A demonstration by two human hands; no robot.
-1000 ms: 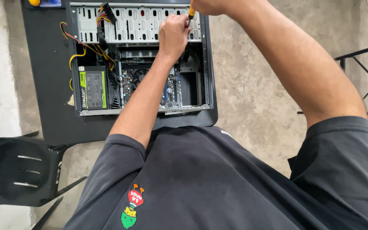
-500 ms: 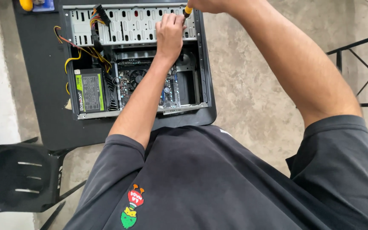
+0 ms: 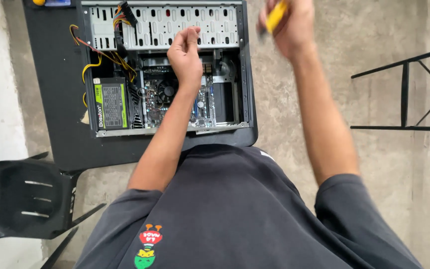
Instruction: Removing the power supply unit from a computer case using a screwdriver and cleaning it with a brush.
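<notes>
Gripped in the right hand (image 3: 288,26), at the top of the frame right of centre, is a yellow-handled screwdriver (image 3: 276,16); the fingers are wrapped round its handle, though motion blur hides the tip. Half a second ago that hand was up at the top edge over the case's drive bays; now it has swung out to the right, clear of the case, above bare concrete floor (image 3: 374,149). The left hand (image 3: 186,54) has lifted too: earlier it lay pressed on the perforated drive cage (image 3: 210,27), and now it hovers just above it with fingers loosely curled, perhaps pinching something tiny, but I cannot tell. Below it sits the open computer case (image 3: 247,74) on a black mat (image 3: 51,99), with motherboard (image 3: 200,107), power supply (image 3: 109,105) at left, and loose yellow cables (image 3: 93,67). Both hands drawing away suggests the work at that spot of the cage has paused. A black chair (image 3: 21,197) stands at lower left.
</notes>
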